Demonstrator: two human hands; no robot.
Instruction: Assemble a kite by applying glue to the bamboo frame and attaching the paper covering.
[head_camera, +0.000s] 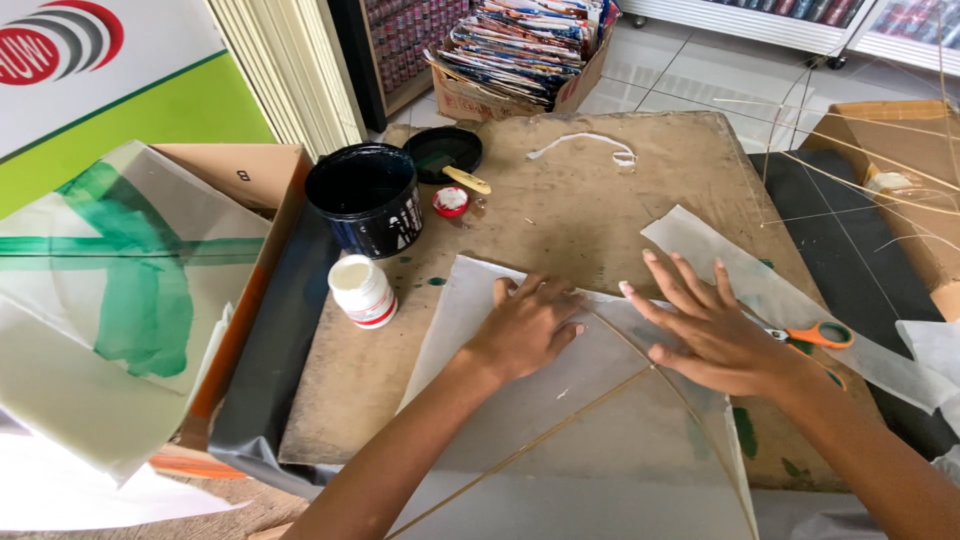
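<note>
- Here, seen from the head camera, a thin sheet of white tissue paper with slim bamboo sticks laid across it (560, 430) lies on a worn brown wooden board (560, 200), at its near edge.
- The left hand (525, 325) rests palm down on the upper corner of that paper, fingers loosely curled and pressing flat, gripping nothing.
- The right hand (705, 325) lies just beside it, palm down with fingers spread wide over the paper where the curved stick bends; it holds nothing either.
- A pair of orange-handled scissors (815, 335) sits right next to the right hand, on a long strip of white paper (740, 275).
- A small white glue bottle with a red band (363, 290) stands near the left hand, at the board's left edge.
- Farther back stand a black paint bucket (366, 200) and its round black lid (443, 153), on which a wooden-handled brush rests.
- A small red cap (451, 201) lies between the bucket and the bare board.
- Off to the left, a white paper kite painted with green stripes (110, 290) leans on a cardboard box (245, 175).
</note>
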